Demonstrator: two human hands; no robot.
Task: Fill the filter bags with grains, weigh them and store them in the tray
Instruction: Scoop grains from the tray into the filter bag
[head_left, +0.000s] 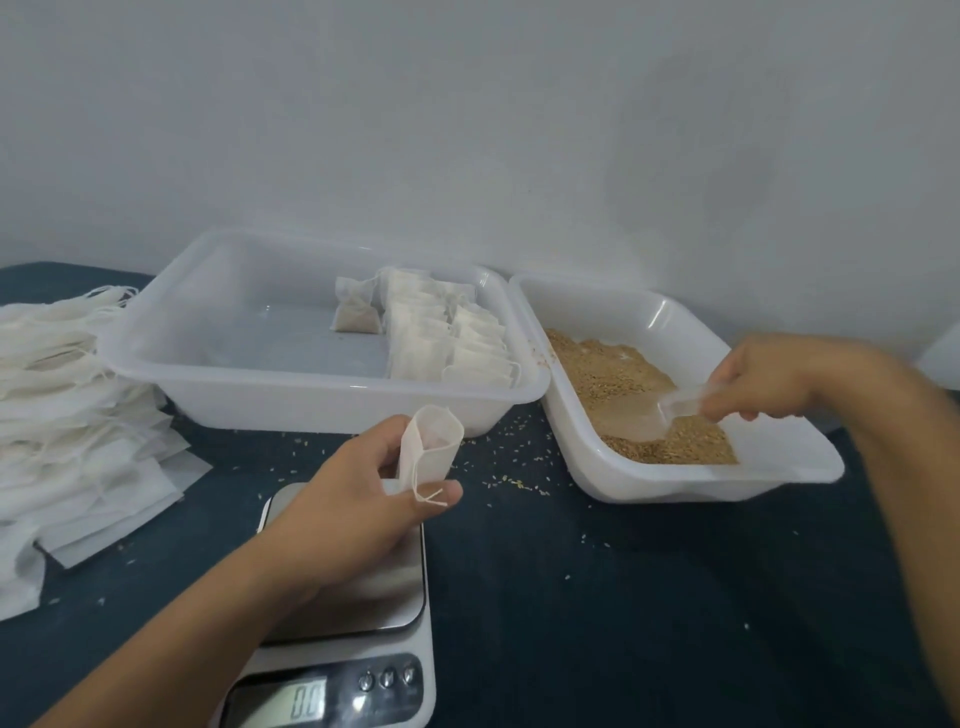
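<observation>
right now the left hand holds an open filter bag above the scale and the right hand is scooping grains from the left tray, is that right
Not quite: the scooping is in the right tray, not the left. The head view shows the right hand holding a clear scoop in the grains there. The left tray holds filled bags. The left hand does hold an open filter bag above the scale.

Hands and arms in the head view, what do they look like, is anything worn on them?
Both are bare. The left hand and its forearm show no sleeve, glove, watch or ring. The right hand is motion-blurred; no sleeve, glove or wristband shows on it or its forearm, though small items like rings cannot be ruled out there.
</observation>
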